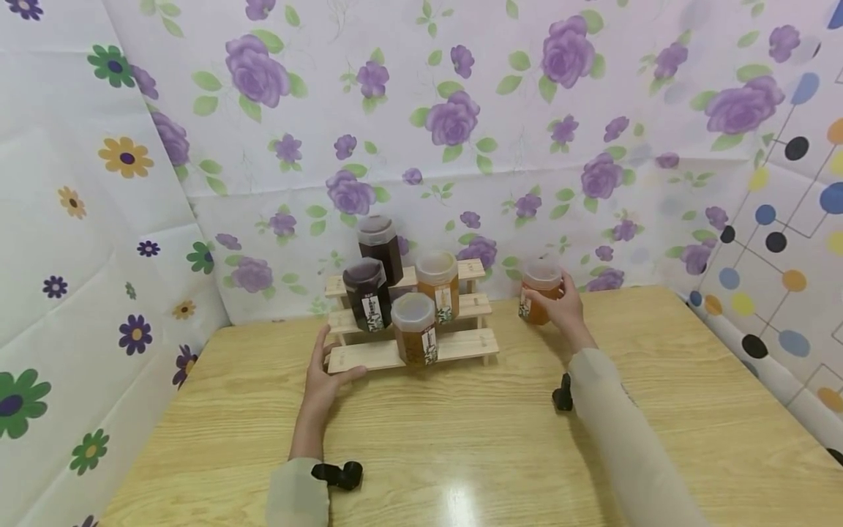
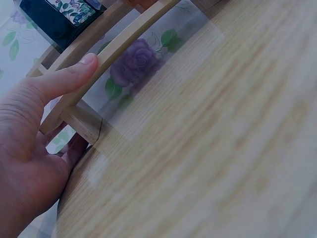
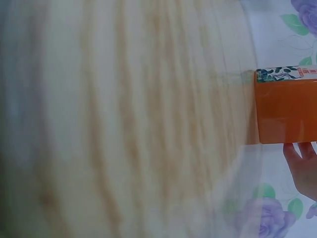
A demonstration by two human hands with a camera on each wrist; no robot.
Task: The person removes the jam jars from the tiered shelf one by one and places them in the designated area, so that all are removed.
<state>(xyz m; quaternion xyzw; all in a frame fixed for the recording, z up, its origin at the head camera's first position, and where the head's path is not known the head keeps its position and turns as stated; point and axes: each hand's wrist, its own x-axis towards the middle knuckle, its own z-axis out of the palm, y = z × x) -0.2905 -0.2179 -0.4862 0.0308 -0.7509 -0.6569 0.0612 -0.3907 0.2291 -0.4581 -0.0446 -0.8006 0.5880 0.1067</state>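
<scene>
A three-step wooden rack point(image 1: 369, 356) stands on the table near the back wall. My left hand point(image 1: 323, 384) holds its left end. In the left wrist view the thumb point(image 2: 74, 77) lies on the lowest step's front edge, and the fingers reach behind the end. To the rack's right, my right hand point(image 1: 560, 304) grips a jar point(image 1: 536, 307) of orange contents with a pale lid and a label. That jar point(image 3: 287, 111) appears sideways in the right wrist view, fingertips against its side.
The rack carries a dark jar point(image 1: 385, 252) on top, a dark jar point(image 1: 367, 300) and an amber jar point(image 1: 437, 285) on the middle step, and a brown jar point(image 1: 415, 333) on the lowest. Flowered sheeting point(image 1: 421, 168) hangs behind the wooden table point(image 1: 428, 432).
</scene>
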